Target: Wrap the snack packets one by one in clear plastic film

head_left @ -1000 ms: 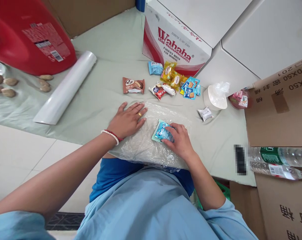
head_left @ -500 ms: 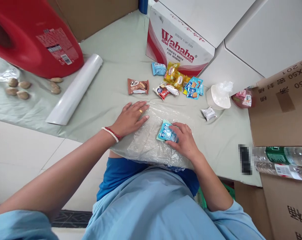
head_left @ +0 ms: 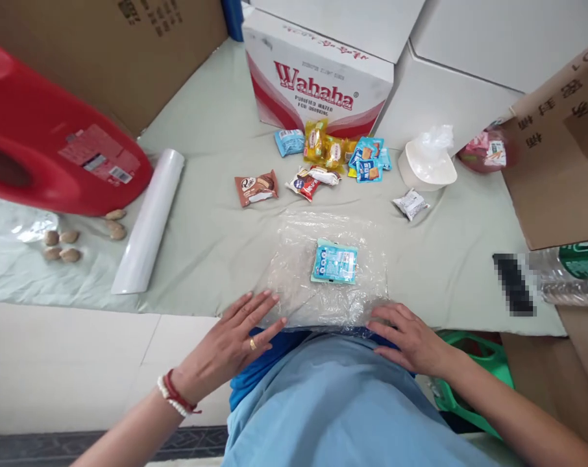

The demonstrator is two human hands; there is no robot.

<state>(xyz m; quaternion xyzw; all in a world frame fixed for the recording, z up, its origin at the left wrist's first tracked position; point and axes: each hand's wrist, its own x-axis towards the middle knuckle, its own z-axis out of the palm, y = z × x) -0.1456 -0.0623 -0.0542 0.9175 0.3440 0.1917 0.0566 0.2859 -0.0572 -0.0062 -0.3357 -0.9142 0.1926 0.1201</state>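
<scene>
Resting near the front edge of the pale green tabletop (head_left: 206, 259), two hands are sitting on either side of one sheet of clear plastic (head_left: 294, 259). The left hand (head_left: 230, 345) is holding its fingers wide, with the tips at the sheet's left side. The right hand (head_left: 413, 337) is holding its fingers a bit bent and wide too, by the right corner; I cannot tell if they are touching the plastic. One blue packet (head_left: 335, 262) is lying flat on the sheet, apart from both hands.

Farther back, one brown packet (head_left: 256, 189) is lying beside one red-and-white packet (head_left: 304, 185). Behind them, at least two yellow packets (head_left: 315, 144) are sitting in a heap. Some small blue packets (head_left: 369, 171) are overlapping, so I cannot count them for sure. One white tub (head_left: 423, 174) is holding one crumpled clear bag (head_left: 435, 139), and one silvery packet (head_left: 412, 204) is lying in front. One big Wahaha box (head_left: 318, 107) is standing behind, hiding its inside.

To the left, one white roll (head_left: 148, 224) is lying near one red jug (head_left: 36, 130). Six brown nuts are showing: four (head_left: 70, 255) in a group and two (head_left: 116, 229) by the jug.
</scene>
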